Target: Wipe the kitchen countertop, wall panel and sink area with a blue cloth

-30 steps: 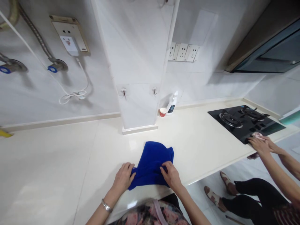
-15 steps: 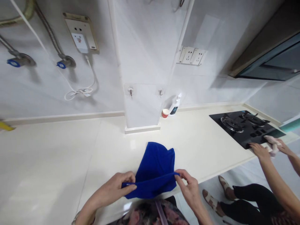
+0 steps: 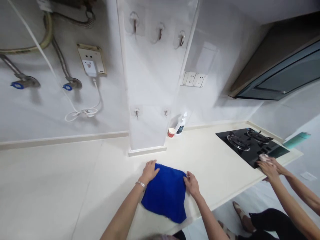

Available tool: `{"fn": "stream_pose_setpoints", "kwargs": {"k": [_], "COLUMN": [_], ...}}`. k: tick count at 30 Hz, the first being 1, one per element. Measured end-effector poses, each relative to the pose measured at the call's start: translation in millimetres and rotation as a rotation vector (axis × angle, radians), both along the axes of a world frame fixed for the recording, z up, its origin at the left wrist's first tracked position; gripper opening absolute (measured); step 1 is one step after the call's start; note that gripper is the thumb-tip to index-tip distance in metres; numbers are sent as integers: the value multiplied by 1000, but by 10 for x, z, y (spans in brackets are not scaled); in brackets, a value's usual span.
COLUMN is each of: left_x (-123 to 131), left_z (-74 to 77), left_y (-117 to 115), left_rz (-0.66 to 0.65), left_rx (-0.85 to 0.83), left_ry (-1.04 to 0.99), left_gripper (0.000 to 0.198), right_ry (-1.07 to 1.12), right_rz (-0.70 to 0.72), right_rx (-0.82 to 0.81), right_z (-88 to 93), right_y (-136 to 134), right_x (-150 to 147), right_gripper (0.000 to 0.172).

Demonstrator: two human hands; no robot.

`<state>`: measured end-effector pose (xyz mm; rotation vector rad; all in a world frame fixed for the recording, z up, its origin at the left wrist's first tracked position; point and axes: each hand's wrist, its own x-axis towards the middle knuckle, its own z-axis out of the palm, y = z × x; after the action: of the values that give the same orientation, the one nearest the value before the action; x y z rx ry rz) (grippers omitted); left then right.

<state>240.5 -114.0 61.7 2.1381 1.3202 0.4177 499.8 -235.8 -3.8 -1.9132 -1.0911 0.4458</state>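
Note:
A blue cloth (image 3: pixel 165 195) lies spread on the pale countertop (image 3: pixel 120 186) in front of me, its near edge uneven. My left hand (image 3: pixel 149 171), with a bracelet at the wrist, is closed on the cloth's far left corner. At the far right corner, my right hand (image 3: pixel 192 184) pinches the cloth's edge between thumb and fingers. Fingertips of both hands are partly hidden.
Beside the pillar stand a white spray bottle (image 3: pixel 180 125) and a small red-and-white cup (image 3: pixel 171 132). At the right, another person's hands (image 3: pixel 270 168) hold a pale rag (image 3: pixel 263 158) on the black gas hob (image 3: pixel 246 146). A range hood (image 3: pixel 277 73) juts out above.
Both my hands have moved away from me toward the pillar, carrying the folded-over edge forward; the cloth now lies flatter. The other person's hands and rag have come together at the hob's edge.

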Motion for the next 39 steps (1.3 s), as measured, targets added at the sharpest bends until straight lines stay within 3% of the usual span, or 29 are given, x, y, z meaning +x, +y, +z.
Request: {"fn": "stream_pose_setpoints", "kwargs": {"k": [2, 5, 10, 12, 14, 19, 22, 24, 26, 30, 31, 32, 34, 37, 39], "left_x": [30, 28, -29, -68, -115, -208, -246, -310, -424, -702, -743, -756, -682, -344, -54], "left_z": [-157, -289, -263, -125, 112, 850, 1013, 931, 755, 447, 405, 370, 289, 53, -177], "left_y": [10, 8, -30, -17, 33, 208, 188, 78, -99, -515, -594, -653, -698, -605, -485], "left_rz": [5, -24, -43, -45, -53, -66, -89, -143, -234, -490, -531, -549, -529, -424, -333], "left_rx": [-23, -65, -58, -57, -43, 100, 173, 212, 183, -194, -281, -330, -289, 7, 227], "left_ry": [59, 114, 90, 28, -63, -294, -370, -362, -271, 71, 129, 157, 125, 69, 91], "left_gripper": [51, 41, 24, 21, 19, 24, 24, 26, 29, 33, 33, 33, 33, 39, 51], "right_ry": [-34, -79, -53, -35, 0, 193, 216, 189, 143, 66, 51, 26, -73, -293, -460], "right_rz": [-8, 16, 100, 148, 159, 105, 149, 181, 265, 679, 724, 709, 556, 349, 278], "right_rx": [-12, -63, -66, -37, 22, 336, 445, 432, 337, -159, -252, -286, -196, 29, 91], "right_z": [-64, -109, -89, 27, 251, 1061, 1305, 1258, 1083, 675, 602, 541, 436, 247, 80], "right_y": [40, 95, 109, 97, 111, 260, 281, 188, -2, -489, -569, -610, -561, -217, 69], "right_x": [-58, -195, -319, -284, -226, -170, -175, -156, -102, 84, 122, 144, 128, -44, -215], "right_gripper": [44, 36, 15, 18, 25, 32, 27, 22, 18, 21, 23, 27, 37, 48, 53]}}
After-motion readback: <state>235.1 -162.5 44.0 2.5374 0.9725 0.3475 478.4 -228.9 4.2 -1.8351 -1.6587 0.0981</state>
